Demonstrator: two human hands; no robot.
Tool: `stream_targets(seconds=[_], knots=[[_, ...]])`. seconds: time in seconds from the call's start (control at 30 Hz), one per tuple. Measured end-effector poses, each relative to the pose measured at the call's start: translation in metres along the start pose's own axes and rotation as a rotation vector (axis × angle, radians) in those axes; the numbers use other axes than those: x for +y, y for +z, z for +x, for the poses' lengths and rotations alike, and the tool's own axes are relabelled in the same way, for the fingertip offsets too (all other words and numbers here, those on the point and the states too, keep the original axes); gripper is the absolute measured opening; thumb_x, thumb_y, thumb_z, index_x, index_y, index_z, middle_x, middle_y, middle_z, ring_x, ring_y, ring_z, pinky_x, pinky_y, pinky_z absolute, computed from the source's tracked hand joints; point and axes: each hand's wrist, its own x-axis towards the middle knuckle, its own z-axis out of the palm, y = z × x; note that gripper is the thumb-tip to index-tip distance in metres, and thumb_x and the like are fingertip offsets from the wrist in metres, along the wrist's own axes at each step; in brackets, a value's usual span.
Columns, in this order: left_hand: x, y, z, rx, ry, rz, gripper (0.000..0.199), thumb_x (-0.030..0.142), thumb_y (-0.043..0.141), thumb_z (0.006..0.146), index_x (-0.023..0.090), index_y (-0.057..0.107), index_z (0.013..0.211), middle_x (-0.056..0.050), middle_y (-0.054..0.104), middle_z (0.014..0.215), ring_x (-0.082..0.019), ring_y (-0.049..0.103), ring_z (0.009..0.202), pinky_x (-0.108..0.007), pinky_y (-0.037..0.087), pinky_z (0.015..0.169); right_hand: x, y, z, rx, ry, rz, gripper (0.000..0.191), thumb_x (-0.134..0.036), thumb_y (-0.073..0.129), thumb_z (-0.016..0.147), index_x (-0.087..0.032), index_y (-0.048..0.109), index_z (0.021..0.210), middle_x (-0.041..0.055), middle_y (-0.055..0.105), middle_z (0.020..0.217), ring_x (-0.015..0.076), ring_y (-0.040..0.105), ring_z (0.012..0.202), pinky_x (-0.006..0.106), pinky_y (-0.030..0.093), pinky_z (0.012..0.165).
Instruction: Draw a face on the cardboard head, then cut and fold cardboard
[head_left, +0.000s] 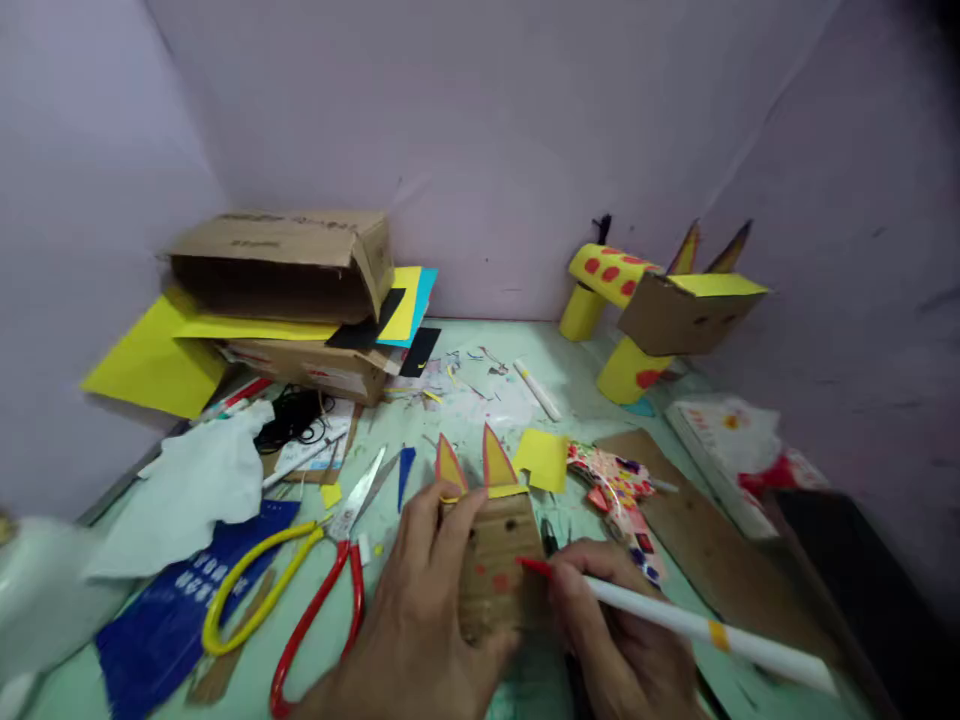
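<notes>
A small brown cardboard face [499,570] has two dark dots, orange-red marks and two yellow ears [496,462] outlined in red. My left hand [424,600] lies over its left side, fingers pressed on its top edge and thumb near the bottom. My right hand [619,625] is closed round a white marker [705,628], whose red tip touches or hovers just over the cardboard's right side; contact cannot be made out.
Scissors with yellow and red handles [337,540] lie at left, by a blue packet [187,610] and white cloth [187,480]. Behind stand a cardboard box [277,235] and a yellow, red-spotted paper animal [660,310]. A dark object [862,590] lies at right.
</notes>
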Motion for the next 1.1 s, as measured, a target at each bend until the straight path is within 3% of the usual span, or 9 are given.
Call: stream_targets(seconds=[0.57, 0.87, 1.1], knots=[[0.002, -0.003, 0.0, 0.016, 0.032, -0.005, 0.092, 0.012, 0.066, 0.061, 0.037, 0.021, 0.137, -0.008, 0.025, 0.142, -0.033, 0.034, 0.133, -0.056, 0.037, 0.106, -0.013, 0.008, 0.006, 0.038, 0.035, 0.09, 0.017, -0.036, 0.054, 0.09, -0.023, 0.061, 0.082, -0.0021, 0.055, 0.054, 0.0117, 0.047, 0.04, 0.021, 0.036, 0.033], [0.002, -0.002, 0.0, 0.024, 0.022, 0.003, 0.094, 0.009, 0.066, 0.06, 0.037, 0.022, 0.138, -0.008, 0.026, 0.143, -0.032, 0.034, 0.134, -0.055, 0.037, 0.106, -0.019, 0.01, 0.008, 0.057, -0.002, 0.049, 0.018, -0.034, 0.05, 0.092, -0.023, 0.061, 0.081, -0.002, 0.055, 0.058, 0.0107, 0.046, 0.041, 0.021, 0.033, 0.034], [-0.003, -0.001, 0.0, 0.029, 0.062, -0.011, 0.09, 0.014, 0.066, 0.062, 0.035, 0.024, 0.139, -0.01, 0.026, 0.143, -0.035, 0.036, 0.132, -0.058, 0.039, 0.103, -0.021, 0.008, 0.014, 0.039, -0.137, -0.007, 0.015, -0.027, 0.049, 0.092, -0.024, 0.059, 0.08, -0.0042, 0.054, 0.058, 0.0102, 0.048, 0.044, 0.019, 0.038, 0.039]])
